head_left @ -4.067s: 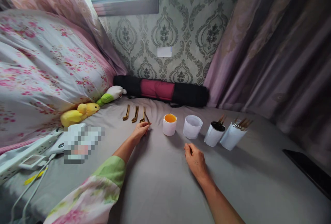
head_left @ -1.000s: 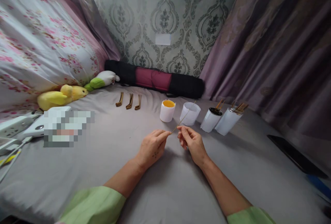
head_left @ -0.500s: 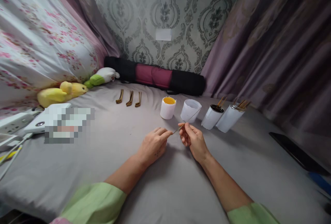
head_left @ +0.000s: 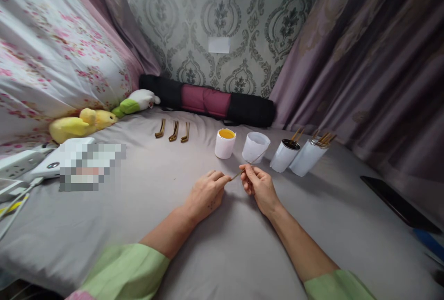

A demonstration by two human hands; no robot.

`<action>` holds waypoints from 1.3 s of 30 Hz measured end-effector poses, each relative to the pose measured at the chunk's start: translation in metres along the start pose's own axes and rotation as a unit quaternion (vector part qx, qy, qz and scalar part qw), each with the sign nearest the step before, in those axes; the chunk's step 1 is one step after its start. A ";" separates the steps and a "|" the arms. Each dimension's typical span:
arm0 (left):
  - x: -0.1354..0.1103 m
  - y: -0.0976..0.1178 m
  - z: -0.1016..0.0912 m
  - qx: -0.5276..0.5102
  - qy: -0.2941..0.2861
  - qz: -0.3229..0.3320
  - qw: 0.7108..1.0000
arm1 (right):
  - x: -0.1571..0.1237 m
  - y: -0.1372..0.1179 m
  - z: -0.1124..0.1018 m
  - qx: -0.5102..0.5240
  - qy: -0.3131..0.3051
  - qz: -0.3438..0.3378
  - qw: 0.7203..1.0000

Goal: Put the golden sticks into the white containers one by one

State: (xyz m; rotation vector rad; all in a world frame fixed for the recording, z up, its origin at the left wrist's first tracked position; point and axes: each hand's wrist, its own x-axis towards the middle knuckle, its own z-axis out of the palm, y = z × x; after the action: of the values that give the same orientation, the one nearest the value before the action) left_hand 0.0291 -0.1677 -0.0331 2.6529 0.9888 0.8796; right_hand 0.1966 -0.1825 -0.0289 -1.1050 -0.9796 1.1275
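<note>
A thin brown stick (head_left: 237, 174) runs slantwise between my two hands. My left hand (head_left: 207, 193) pinches its near end with the fingertips. Further along, my right hand (head_left: 258, 186) grips it between thumb and fingers, and the rest sticks out past that hand toward a translucent white cup (head_left: 255, 145). Whether the stick's tip touches the cup I cannot tell. Left of that cup stands a white cup with a yellow inside (head_left: 225, 146). Several bent brown sticks (head_left: 174, 132) lie in three small bundles on the grey sheet.
On the right, a white can with a dark inside (head_left: 283, 156) and a taller can (head_left: 307, 159) hold more brown sticks. A black phone-like slab (head_left: 398, 203) lies further right. Plush toys (head_left: 83, 124), a white device (head_left: 65, 156) and a power strip (head_left: 24, 165) are left. A long black-and-maroon bag (head_left: 206, 100) lies along the wall.
The far part of the stick beyond my right hand has dropped lower and now makes an angle with the part between my hands. Both hands stay nearly in place.
</note>
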 end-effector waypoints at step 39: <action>0.010 0.005 -0.001 -0.671 -0.038 -0.365 0.645 | -0.001 0.002 -0.002 -0.076 0.006 -0.058 0.995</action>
State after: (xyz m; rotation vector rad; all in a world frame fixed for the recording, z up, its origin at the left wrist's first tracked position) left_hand 0.0374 -0.1647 -0.0256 0.8770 0.7307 0.7526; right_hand 0.1982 -0.1840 -0.0317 -1.1589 -1.1202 0.9655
